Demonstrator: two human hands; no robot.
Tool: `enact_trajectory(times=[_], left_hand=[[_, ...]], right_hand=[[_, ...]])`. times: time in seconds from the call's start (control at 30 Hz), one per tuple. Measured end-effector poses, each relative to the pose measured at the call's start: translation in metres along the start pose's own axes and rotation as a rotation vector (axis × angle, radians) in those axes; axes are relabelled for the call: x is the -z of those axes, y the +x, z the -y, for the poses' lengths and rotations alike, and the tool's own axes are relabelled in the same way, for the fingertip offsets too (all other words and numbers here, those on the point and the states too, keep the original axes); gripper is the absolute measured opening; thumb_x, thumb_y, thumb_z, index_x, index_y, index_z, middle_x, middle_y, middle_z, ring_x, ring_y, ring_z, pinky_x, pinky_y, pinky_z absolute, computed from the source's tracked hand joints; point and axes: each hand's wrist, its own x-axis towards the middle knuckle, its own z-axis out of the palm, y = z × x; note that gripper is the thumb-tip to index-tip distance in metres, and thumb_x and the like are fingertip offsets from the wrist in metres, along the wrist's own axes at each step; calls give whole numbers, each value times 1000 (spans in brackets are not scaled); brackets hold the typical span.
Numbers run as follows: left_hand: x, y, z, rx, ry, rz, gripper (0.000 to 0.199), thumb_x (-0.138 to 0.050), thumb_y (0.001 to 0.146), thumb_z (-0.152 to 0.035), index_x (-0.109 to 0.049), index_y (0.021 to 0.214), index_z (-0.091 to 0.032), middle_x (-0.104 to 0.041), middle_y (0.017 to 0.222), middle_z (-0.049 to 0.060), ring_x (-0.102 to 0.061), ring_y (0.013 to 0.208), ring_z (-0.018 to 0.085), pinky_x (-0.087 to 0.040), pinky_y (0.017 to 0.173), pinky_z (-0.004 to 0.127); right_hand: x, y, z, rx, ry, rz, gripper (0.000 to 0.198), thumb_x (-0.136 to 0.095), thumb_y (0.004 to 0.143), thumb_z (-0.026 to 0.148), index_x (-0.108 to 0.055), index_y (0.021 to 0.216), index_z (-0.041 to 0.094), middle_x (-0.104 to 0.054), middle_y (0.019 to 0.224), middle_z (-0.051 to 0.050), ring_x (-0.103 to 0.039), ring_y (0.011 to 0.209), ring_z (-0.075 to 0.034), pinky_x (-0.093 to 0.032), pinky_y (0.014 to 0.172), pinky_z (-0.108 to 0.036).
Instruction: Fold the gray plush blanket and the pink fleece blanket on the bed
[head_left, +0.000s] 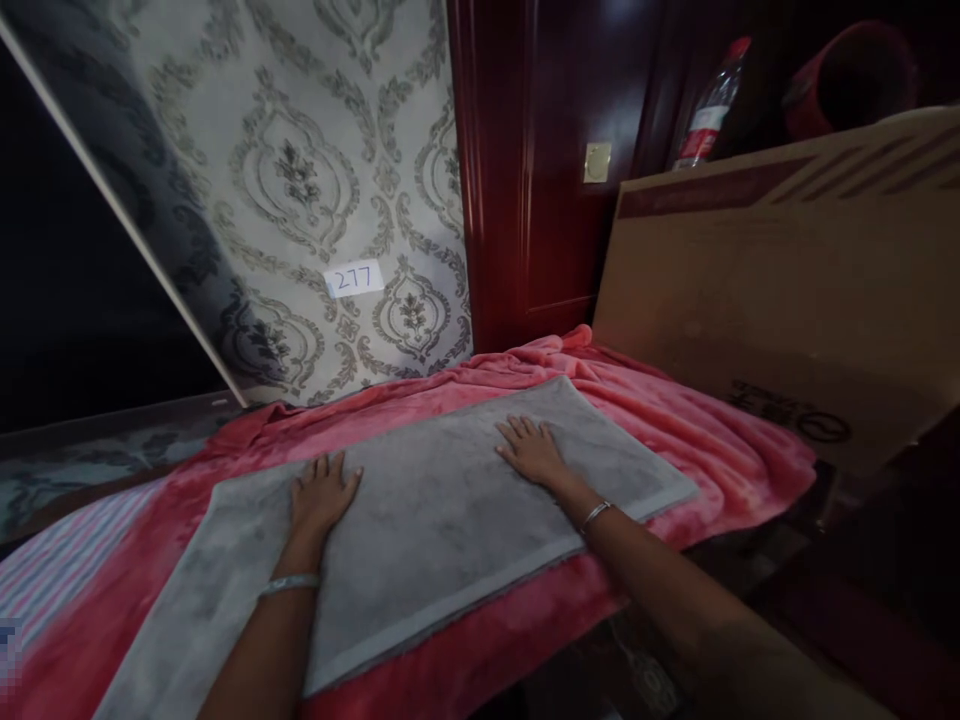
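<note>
A grey towel (435,500), folded into a long flat rectangle, lies spread over a pink plush blanket (720,430). My left hand (321,495) rests palm down on the towel's left part, fingers spread. Further right, my right hand (531,450) presses flat on the same towel with its fingers apart. Neither hand grips anything. A bracelet circles each wrist. The towel's pale hemmed edge runs along the side nearest me, and its left end reaches past my left forearm.
A big cardboard box (757,290) stands at the right, with a red-capped bottle (705,115) and a red cylindrical container (855,80) by its top. Behind are patterned wallpaper (300,120), a paper marked 277 (354,278) and a dark red door (555,230). Striped fabric (75,550) lies left.
</note>
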Motion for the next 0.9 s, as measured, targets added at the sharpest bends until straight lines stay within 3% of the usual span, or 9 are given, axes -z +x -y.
enact_trajectory(times=[0.1, 0.17, 0.23, 0.33, 0.43, 0.5, 0.67, 0.8, 0.9], left_hand=[[14, 3, -8, 42, 23, 52, 65, -30, 96, -48, -43, 149, -14, -35, 158, 23, -34, 145, 37, -31, 111, 63], [27, 8, -27, 60, 34, 53, 60, -34, 95, -47, -53, 141, -13, -39, 155, 24, -39, 142, 40, -34, 108, 65], [40, 14, -60, -18, 9, 10, 56, -34, 96, -44, -57, 137, -13, -43, 152, 24, -42, 140, 38, -36, 108, 61], [46, 17, -127, -275, -81, 14, 55, -32, 98, -41, -49, 145, -18, -45, 153, 18, -42, 142, 29, -34, 115, 51], [33, 11, -184, -388, -62, 70, 58, -31, 99, -41, -40, 151, -20, -36, 159, 16, -30, 149, 29, -24, 120, 56], [19, 6, -203, -385, -25, 58, 61, -28, 99, -44, -35, 154, -19, -28, 163, 15, -22, 152, 32, -20, 119, 60], [1, 8, -205, -374, -8, 54, 62, -27, 99, -48, -33, 156, -22, -23, 165, 12, -19, 152, 32, -20, 119, 60], [1, 12, -203, -365, -17, 69, 61, -29, 99, -48, -33, 155, -25, -23, 165, 10, -19, 152, 31, -20, 120, 60], [-1, 14, -204, -362, -29, 63, 61, -31, 99, -48, -34, 155, -26, -24, 164, 10, -21, 152, 31, -22, 120, 60]], right_hand=[[0, 0, 5, 6, 43, -19, 61, -30, 102, 53, -34, 157, 26, -25, 164, -10, -20, 151, -32, -13, 119, -57], [1, 1, 6, 6, 71, -27, 61, -31, 102, 52, -35, 156, 25, -25, 164, -9, -20, 150, -32, -13, 119, -57], [3, 1, 6, 6, 89, -39, 61, -32, 101, 52, -35, 156, 25, -26, 164, -9, -19, 151, -32, -12, 119, -57], [4, -1, 5, 14, 115, -46, 62, -32, 101, 54, -35, 156, 25, -25, 164, -10, -18, 151, -32, -10, 119, -57], [6, 1, 3, 27, 135, -23, 64, -30, 101, 55, -34, 157, 24, -23, 164, -10, -17, 151, -32, -11, 119, -58], [9, 8, -4, 65, 141, 22, 64, -29, 101, 56, -33, 157, 25, -22, 165, -10, -17, 152, -31, -11, 119, -60], [22, 45, -55, 163, 98, 114, 62, -28, 102, 55, -33, 157, 27, -20, 165, -7, -14, 153, -27, -7, 120, -59], [27, 74, -103, 13, 61, 95, 63, -31, 102, 54, -29, 158, 27, -19, 166, -6, -14, 153, -28, -8, 121, -57], [23, 85, -121, -43, 54, 44, 63, -30, 102, 52, -30, 158, 23, -22, 165, -8, -16, 152, -27, -12, 122, -52]])
